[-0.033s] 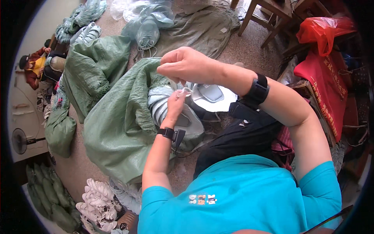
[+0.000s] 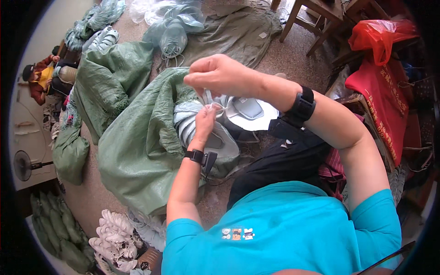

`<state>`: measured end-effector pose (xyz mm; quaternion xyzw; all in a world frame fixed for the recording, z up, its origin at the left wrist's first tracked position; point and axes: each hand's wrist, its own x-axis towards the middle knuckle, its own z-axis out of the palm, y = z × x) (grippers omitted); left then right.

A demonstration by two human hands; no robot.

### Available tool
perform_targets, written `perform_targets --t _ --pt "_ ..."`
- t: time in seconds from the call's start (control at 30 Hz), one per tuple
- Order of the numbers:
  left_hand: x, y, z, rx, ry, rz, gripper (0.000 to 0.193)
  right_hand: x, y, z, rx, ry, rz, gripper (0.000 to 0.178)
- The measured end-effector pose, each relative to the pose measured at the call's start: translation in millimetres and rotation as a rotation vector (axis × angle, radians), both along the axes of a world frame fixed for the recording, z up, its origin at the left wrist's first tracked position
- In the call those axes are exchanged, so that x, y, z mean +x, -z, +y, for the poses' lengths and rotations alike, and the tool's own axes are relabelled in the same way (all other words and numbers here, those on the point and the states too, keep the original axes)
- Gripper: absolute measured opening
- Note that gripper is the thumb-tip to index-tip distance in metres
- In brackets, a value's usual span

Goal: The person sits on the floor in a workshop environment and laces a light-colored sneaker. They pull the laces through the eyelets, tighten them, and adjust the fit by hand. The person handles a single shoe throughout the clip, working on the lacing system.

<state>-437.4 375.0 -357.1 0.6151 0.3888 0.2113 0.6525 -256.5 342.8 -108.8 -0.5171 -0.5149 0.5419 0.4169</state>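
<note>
A pale grey shoe (image 2: 208, 133) is lying on the person's lap, partly resting on a large green woven sack (image 2: 137, 151) that is spreading over the floor in front of them. A thin white lace (image 2: 213, 103) is running up from the top of the shoe. The left hand (image 2: 205, 120) is resting on the shoe, its fingers (image 2: 211, 110) closing narrowly around the lower part of the lace. The right hand (image 2: 220, 75) is hovering just above, its fingers (image 2: 197, 82) pinching the upper end of the lace tight, so the two hands are almost touching. A black band (image 2: 197, 156) is sitting on the left wrist, and a black watch (image 2: 301, 106) on the right wrist.

Beside the shoe, to the right, a white insole-shaped piece with a grey centre (image 2: 250, 112) is lying against dark trousers (image 2: 275, 169). The person is wearing a turquoise shirt (image 2: 284, 229).

Farther out, a second green sack (image 2: 107, 85) is lying to the left, and a smaller green bundle (image 2: 68, 153) is sitting near it. More pale shoes in clear bags (image 2: 172, 27) are lying on the floor at the top, on an olive cloth (image 2: 233, 34). A heap of white shoes (image 2: 114, 238) is lying at the lower left. A red bag (image 2: 380, 98) is hanging at the right, near a wooden chair (image 2: 316, 23). A small fan (image 2: 23, 165) is standing at the far left.
</note>
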Motion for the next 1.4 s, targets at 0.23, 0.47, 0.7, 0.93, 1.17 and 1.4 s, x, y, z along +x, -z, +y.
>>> perform_targets --t 0.23,0.47,0.7,0.93,1.17,1.4 --pt "-10.3 -45.7 -11.0 -0.213 -0.071 -0.053 0.023 41.9 81.6 -6.9 -0.253 0.101 -0.411 0.032" --pt "-32.8 -67.6 -26.2 -0.029 0.244 0.135 0.026 51.4 94.3 -58.1 -0.160 -0.485 -0.774 0.032" --pt "-16.8 -54.2 11.1 -0.986 -0.412 -0.397 0.023 79.1 85.8 -77.2 -0.323 -0.199 -0.409 0.028" --pt "37.7 -124.4 1.7 -1.160 -0.247 -0.590 0.028 92.8 115.1 -92.1 -0.242 0.109 -0.076 0.024" --pt "112.1 -183.4 -10.5 -0.788 -0.120 -0.580 0.021 123.6 117.8 -111.7 -0.106 0.591 -0.017 0.036" --pt "179.0 -224.9 -47.8 -0.669 -0.001 -0.846 0.026 157.9 119.6 -124.0 0.147 0.960 -0.715 0.042"
